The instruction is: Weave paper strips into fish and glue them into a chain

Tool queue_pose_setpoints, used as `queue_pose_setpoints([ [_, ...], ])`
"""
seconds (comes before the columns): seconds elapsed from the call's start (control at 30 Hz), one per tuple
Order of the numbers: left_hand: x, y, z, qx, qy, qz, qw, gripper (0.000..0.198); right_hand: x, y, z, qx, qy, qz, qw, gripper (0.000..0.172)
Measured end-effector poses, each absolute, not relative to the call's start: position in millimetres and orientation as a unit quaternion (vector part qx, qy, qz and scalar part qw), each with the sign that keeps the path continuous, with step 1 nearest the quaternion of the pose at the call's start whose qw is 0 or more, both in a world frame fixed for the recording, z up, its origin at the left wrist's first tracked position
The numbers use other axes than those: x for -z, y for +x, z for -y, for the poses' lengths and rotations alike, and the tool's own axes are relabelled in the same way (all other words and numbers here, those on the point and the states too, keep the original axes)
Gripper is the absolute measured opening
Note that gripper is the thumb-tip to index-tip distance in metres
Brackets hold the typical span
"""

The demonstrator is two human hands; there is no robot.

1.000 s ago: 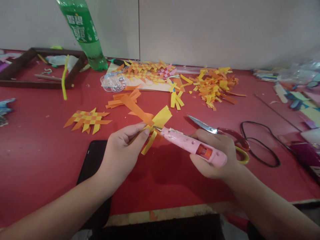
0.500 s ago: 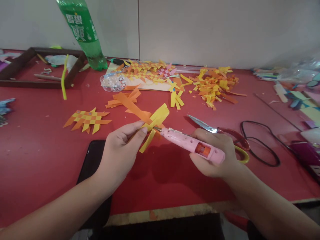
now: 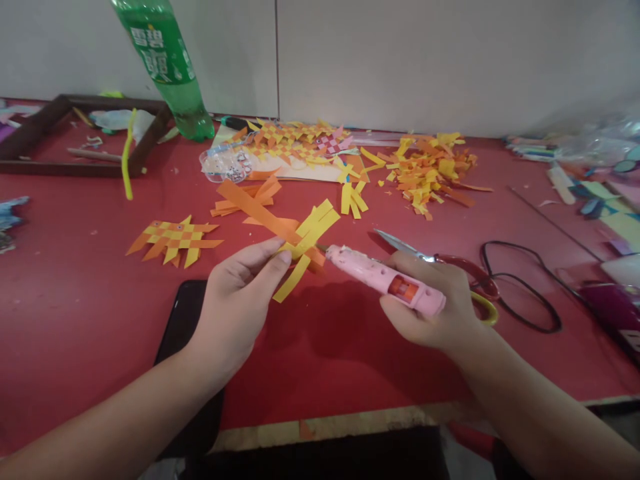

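My left hand (image 3: 235,300) pinches a bundle of crossed orange and yellow paper strips (image 3: 295,235) above the red table (image 3: 75,293). My right hand (image 3: 435,307) is wrapped round a pink glue gun (image 3: 385,283), its metal tip touching the strips where they cross. A finished woven orange-and-yellow paper fish (image 3: 173,241) lies flat to the left. Red-and-yellow-handled scissors (image 3: 440,263) lie just behind my right hand.
A black phone (image 3: 187,333) lies under my left forearm. At the back stand a green bottle (image 3: 165,67), a dark wooden frame (image 3: 75,133), several woven pieces (image 3: 295,143) and a heap of paper scraps (image 3: 430,170). A black cable loop (image 3: 520,293) lies right.
My left hand has tilted the strip bundle a little up and left. The glue gun has followed, its tip staying at the crossing.
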State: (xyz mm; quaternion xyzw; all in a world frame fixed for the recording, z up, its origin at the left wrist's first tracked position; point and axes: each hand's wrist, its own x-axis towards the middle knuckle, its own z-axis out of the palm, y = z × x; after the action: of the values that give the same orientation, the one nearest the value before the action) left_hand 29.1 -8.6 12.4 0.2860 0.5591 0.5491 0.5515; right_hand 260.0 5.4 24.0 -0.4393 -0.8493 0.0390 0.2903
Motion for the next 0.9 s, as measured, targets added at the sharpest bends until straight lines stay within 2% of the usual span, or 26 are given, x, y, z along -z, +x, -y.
queue_pose_setpoints([
  [0.07,-15,29,8,-0.559,0.247,-0.537,0.581,0.017,-22,263,-9,-0.008,-0.483,0.831,0.276,0.01],
  [0.27,-18,30,7,-0.528,0.213,-0.495,0.656,0.012,-12,271,-21,0.013,-0.552,0.821,0.143,0.038],
  [0.43,-17,33,8,-0.493,0.209,-0.506,0.676,0.021,-8,270,-22,-0.011,-0.522,0.848,0.09,0.038],
  [0.53,-16,33,9,-0.463,0.236,-0.503,0.691,0.02,-13,269,-19,0.012,-0.513,0.844,0.153,0.036],
  [0.63,-15,32,12,-0.401,0.303,-0.504,0.702,0.021,-19,265,-13,0.01,-0.501,0.804,0.32,0.025],
  [0.7,-15,32,13,-0.34,0.365,-0.511,0.7,0.02,-23,261,-9,-0.055,-0.479,0.784,0.39,0.021],
  [0.8,-19,33,13,-0.254,0.442,-0.506,0.696,0.017,-24,253,-3,-0.173,-0.437,0.804,0.365,0.02],
  [0.9,-22,33,12,-0.211,0.497,-0.479,0.692,0.015,-23,246,-1,-0.191,-0.407,0.831,0.329,0.021],
])
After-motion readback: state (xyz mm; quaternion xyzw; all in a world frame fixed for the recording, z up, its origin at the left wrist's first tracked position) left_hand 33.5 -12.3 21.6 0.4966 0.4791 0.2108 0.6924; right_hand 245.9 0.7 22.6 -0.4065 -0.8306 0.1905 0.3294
